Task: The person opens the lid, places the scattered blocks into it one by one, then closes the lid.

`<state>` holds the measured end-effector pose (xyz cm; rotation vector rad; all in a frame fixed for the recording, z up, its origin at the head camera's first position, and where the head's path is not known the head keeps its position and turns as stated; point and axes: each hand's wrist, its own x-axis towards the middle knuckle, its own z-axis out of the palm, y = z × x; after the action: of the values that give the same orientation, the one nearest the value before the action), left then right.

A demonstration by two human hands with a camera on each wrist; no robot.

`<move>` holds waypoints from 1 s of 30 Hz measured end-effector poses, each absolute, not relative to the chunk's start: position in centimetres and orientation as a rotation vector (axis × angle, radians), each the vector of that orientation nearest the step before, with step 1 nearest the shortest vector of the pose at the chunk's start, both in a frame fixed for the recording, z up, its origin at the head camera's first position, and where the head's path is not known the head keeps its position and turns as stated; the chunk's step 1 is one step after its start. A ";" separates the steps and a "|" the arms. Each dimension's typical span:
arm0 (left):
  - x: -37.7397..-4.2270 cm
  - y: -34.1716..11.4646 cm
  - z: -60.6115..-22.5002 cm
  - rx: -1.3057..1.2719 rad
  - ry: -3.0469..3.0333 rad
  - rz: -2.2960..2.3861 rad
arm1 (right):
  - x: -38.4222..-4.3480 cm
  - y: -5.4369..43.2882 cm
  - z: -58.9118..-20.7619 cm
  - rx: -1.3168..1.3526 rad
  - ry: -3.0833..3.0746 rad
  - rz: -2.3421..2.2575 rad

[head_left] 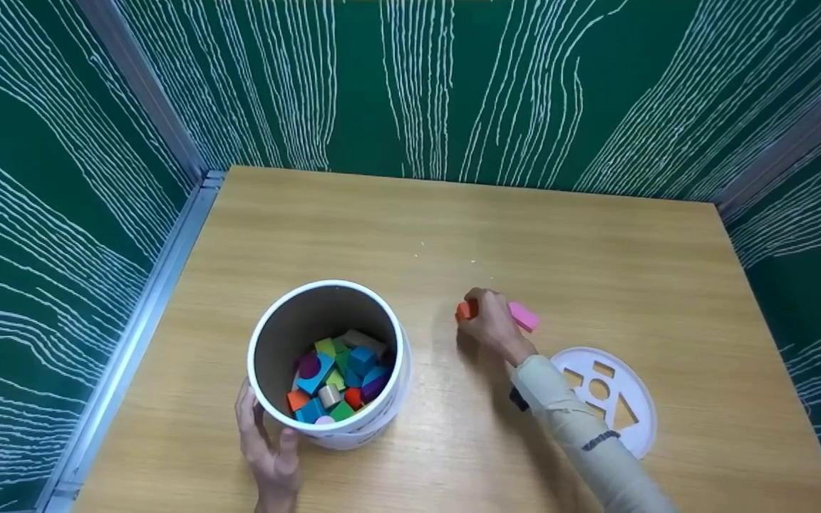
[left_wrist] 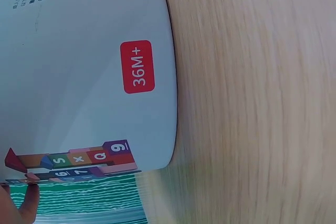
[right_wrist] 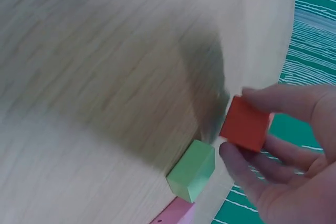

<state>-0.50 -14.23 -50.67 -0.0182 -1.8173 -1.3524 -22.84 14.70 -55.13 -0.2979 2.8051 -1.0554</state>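
In my right hand, held just above the table, is a red-orange block, pinched between thumb and fingertips. Close by lie a green block and a pink block; in the head view the hand hides the green one. My left hand rests against the near left side of a round white tub, with its fingers along the wall and the thumb toward the front. Many coloured wooden blocks lie inside the upright tub. Printed letter blocks and a red "36M+" label mark its wall.
A white lid with cut-out shapes lies on the table to the right, partly under the right sleeve. A small black thing shows beside that sleeve. Green walls with white lines border the wooden table.
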 end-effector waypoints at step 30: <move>-0.4 -14.6 -52.4 0.030 -1.832 -1.365 | -21.0 14.7 -50.6 -0.483 2.820 -1.273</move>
<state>-0.40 -14.63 -52.39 0.0300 -1.8322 -1.3650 -21.01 14.74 -50.60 -0.4826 2.8195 -1.2729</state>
